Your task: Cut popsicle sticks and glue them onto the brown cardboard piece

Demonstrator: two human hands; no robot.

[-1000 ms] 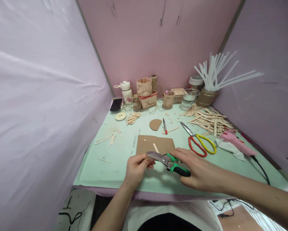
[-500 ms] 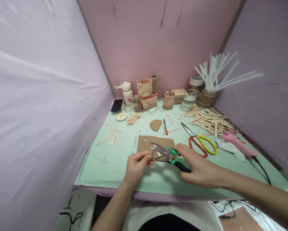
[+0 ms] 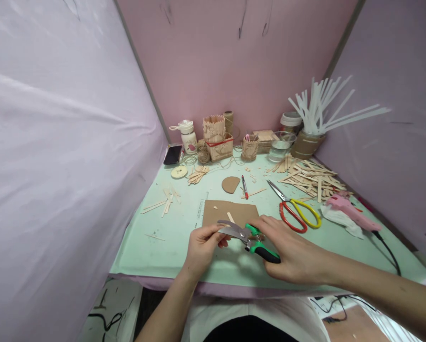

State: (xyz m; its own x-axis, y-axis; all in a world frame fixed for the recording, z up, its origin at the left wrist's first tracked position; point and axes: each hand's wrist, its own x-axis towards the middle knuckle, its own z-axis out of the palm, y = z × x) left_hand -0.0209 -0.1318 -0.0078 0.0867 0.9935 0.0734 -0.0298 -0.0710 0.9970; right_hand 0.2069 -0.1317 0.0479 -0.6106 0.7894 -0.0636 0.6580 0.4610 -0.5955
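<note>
My right hand point(image 3: 287, 249) is wrapped round the green and black handles of pruning shears point(image 3: 237, 232). Their blades point left, slightly parted, and reach the fingertips of my left hand point(image 3: 203, 242). Those fingers are closed in a pinch on a small piece of wooden craft stick, mostly hidden now behind fingers and blades. Below the blades lies a brown cardboard piece point(image 3: 214, 211). A short light stick point(image 3: 230, 217) and a small wood chip point(image 3: 215, 207) rest on it.
Red-and-yellow-handled scissors point(image 3: 294, 209) lie right of the cardboard. A pink glue gun point(image 3: 353, 213) sits at far right, near piled craft sticks point(image 3: 312, 178). Behind the cardboard are a rounded cardboard cutout point(image 3: 230, 185) and a red marker point(image 3: 244, 186). A water bowl point(image 3: 280, 149) stands at the back.
The shears have moved left and slightly down, bringing the blades to my left fingertips, over the held piece. My left hand has barely moved.
</note>
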